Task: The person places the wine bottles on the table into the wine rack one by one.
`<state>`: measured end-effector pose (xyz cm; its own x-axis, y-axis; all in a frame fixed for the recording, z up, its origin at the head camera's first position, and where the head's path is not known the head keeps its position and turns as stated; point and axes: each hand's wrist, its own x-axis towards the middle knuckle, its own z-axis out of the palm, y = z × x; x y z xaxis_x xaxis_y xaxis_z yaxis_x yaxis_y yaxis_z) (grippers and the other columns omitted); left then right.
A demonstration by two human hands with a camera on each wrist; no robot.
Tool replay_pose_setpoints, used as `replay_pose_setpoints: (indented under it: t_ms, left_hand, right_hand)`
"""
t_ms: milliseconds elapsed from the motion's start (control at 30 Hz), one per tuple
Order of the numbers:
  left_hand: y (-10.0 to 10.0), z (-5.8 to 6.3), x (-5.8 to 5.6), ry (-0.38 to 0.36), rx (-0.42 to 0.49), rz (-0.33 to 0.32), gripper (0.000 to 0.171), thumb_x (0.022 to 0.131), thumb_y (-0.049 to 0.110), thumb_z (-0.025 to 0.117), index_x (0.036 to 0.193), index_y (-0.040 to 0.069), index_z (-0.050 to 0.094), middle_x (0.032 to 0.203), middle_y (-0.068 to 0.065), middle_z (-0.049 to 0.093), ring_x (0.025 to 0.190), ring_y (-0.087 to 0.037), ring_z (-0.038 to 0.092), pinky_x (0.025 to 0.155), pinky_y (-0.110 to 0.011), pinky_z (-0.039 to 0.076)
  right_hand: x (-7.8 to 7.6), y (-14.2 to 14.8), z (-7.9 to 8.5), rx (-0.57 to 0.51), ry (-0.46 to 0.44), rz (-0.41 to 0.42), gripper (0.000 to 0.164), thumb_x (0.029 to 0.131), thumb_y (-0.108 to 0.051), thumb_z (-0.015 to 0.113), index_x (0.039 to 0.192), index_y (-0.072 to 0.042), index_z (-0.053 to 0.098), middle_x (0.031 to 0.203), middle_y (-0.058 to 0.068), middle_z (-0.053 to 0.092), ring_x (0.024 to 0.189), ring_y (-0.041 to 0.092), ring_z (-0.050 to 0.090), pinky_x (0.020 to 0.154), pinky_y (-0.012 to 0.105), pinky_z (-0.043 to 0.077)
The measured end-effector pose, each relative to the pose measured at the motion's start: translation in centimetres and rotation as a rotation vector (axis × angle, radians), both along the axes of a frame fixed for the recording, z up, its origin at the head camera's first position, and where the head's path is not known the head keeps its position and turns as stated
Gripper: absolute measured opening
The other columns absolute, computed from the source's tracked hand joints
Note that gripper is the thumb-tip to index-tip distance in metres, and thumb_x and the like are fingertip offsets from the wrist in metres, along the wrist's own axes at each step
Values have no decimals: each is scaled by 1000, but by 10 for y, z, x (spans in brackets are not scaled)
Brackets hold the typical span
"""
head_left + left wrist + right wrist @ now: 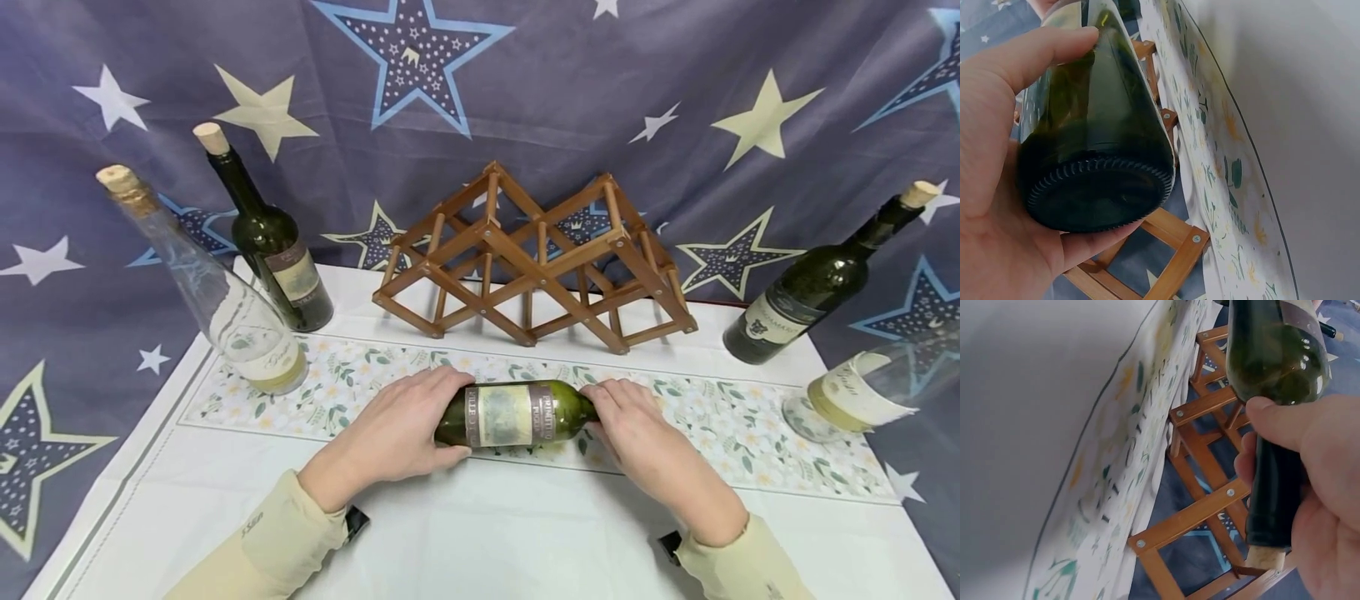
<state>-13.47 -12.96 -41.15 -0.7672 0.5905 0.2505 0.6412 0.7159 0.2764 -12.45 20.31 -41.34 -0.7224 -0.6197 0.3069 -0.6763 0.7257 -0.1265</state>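
A green wine bottle lies on its side, held level between both hands in front of the rack. My left hand grips its base end, thumb along the near side. In the left wrist view the ridged bottle bottom faces the camera. Around the neck curls my right hand; the head view hides most of the neck behind it. The right wrist view shows a cork in the mouth, past the fingers. The bottle's pale label faces up between the hands.
Behind it stands a wooden lattice wine rack. A dark corked bottle and a clear corked bottle stand left. To the right are another dark bottle and a clear bottle. A floral runner crosses the white table.
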Motion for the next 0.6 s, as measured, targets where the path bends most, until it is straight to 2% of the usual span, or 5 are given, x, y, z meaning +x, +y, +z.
replay_pose_setpoints:
  t_ms: [333,600]
  left_hand:
    - [0,2,0,10,4,-16,84,73,61,77,141,20,51,121,9,55,99,-7,52,82,-31,48]
    - [1,5,0,28,37,-14,86,72,64,77,141,18,53,128,6,53,107,-10,51,88,-36,47]
  right_hand:
    - [4,11,-4,-50,8,14,37,91,-14,69,123,0,58,110,8,61,101,24,56,88,44,45]
    - [10,22,-6,-58,-28,-24,40,90,-14,70,124,2,59,112,9,63,106,26,57,93,46,45]
